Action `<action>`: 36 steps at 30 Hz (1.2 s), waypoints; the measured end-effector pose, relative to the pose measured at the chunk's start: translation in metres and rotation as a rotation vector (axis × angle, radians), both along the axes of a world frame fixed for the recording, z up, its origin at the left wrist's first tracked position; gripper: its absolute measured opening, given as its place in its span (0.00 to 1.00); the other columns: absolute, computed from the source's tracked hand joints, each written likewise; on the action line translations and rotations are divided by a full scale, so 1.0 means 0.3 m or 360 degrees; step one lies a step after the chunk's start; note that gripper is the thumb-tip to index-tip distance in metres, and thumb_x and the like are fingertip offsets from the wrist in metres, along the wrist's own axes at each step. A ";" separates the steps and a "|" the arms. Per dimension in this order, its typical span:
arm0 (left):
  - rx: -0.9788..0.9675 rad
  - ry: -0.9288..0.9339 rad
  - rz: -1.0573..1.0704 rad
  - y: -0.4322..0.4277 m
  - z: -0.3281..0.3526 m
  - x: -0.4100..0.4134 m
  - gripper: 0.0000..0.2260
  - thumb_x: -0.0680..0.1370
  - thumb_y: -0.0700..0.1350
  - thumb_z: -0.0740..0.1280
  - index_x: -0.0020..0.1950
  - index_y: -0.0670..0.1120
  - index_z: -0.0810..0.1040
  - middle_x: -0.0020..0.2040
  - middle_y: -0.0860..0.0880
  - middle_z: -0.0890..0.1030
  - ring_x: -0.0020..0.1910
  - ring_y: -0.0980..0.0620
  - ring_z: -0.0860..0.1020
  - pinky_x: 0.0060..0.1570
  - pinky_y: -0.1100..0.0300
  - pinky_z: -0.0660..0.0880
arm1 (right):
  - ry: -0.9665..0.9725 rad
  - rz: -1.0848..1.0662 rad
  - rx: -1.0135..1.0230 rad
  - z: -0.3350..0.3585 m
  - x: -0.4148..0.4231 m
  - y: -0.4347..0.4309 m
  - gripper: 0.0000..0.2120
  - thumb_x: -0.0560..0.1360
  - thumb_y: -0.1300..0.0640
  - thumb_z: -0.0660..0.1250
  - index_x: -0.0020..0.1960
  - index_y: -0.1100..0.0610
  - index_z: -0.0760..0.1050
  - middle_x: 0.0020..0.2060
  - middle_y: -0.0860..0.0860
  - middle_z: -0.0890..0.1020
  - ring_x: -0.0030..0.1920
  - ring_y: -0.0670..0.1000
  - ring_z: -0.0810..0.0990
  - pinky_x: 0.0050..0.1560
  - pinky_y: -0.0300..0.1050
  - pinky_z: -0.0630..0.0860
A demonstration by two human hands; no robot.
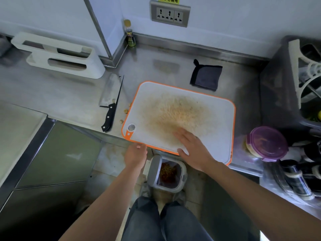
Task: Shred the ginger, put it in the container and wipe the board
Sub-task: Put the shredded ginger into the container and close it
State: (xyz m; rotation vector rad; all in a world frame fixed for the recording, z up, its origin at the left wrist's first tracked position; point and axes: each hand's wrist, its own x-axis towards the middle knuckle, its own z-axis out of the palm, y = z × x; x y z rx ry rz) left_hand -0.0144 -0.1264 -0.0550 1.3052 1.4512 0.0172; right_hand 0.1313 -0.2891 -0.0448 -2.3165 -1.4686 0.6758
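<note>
Orange-rimmed white board (219, 126), brown-stained; right hand (192, 148) flat on it; left hand (135, 155) at its edge, grip unclear.

Board (217, 119) showing white face, orange rim running all round, tan-brown stain spreading across middle. Cloth (206, 76) showing dark grey-blue, black trim edging it. Cleaver (109, 91) showing dull steel blade, black handle carrying pale rivets. Ginger bits (125, 111) showing tan against grey steel counter (69, 94). Container (268, 143) wearing translucent purple lid, yellowish contents showing at side. Floor bin (182, 169) showing grey-white shell, orange-brown shreds inside. Knife rack (57, 54) showing off-white. Bottle (130, 34) wearing gold cap, yellow-green label. Socket plate (170, 13) showing grey, white outlets. Trousers (156, 221) showing dark blue-grey.
</note>
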 end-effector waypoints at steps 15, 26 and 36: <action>0.0922 0.0446 -0.0514 0.060 0.046 0.027 0.19 0.77 0.42 0.64 0.68 0.43 0.71 0.66 0.41 0.68 0.64 0.41 0.66 0.62 0.50 0.65 | -0.0005 -0.0256 0.0182 0.025 0.100 -0.033 0.18 0.79 0.59 0.60 0.67 0.49 0.73 0.69 0.46 0.72 0.68 0.47 0.68 0.68 0.43 0.66; 0.1282 0.0362 -0.0982 0.354 0.027 -0.014 0.12 0.71 0.34 0.66 0.55 0.40 0.76 0.53 0.39 0.73 0.54 0.37 0.71 0.51 0.46 0.71 | -0.0394 0.0359 -0.0213 -0.089 -0.015 0.168 0.41 0.76 0.37 0.56 0.77 0.48 0.35 0.76 0.48 0.35 0.76 0.48 0.35 0.75 0.47 0.37; 0.1314 0.0373 -0.1001 0.485 0.014 -0.047 0.09 0.75 0.34 0.65 0.55 0.40 0.76 0.53 0.40 0.74 0.54 0.39 0.72 0.50 0.50 0.70 | -0.0190 0.0215 -0.0277 0.012 0.093 0.176 0.30 0.75 0.33 0.53 0.75 0.40 0.58 0.76 0.40 0.56 0.76 0.44 0.53 0.72 0.38 0.45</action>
